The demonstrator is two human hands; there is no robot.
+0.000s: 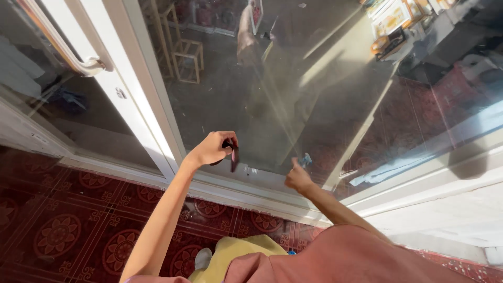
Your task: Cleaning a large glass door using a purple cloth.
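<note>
Head view: left hand (212,148) grips a dark tool (233,157) against streaky glass (272,94); right hand (298,178) grips a blue thing (306,159).

We see a glass sliding door (293,89) in a white frame (152,131), with a curved metal handle (68,50) at upper left. Below it lies a red floor (63,230) tiled in flower patterns. Through the glass we make out a wooden stool (187,60) and a cluttered shelf (393,31).
</note>
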